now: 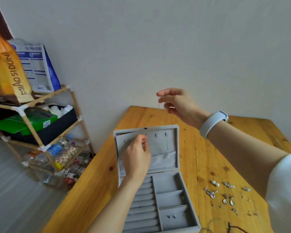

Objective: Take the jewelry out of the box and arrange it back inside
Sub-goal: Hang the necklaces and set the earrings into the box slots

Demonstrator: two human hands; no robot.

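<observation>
Earrings (225,194) scattered on wooden table (200,148), right of grey jewelry box (176,182), lid open. Left hand (138,157) pinches at hook inside lid. Right hand (176,103), raised above lid, pinches thin chain necklace (167,145) hanging down to lid pocket.

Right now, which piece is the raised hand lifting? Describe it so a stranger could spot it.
Find the open grey jewelry box on the wooden table. A thin silver chain hangs in front of its upright lid, pinched at the top by the right hand. Unlike the earrings lying loose on the table, it dangles.
</observation>
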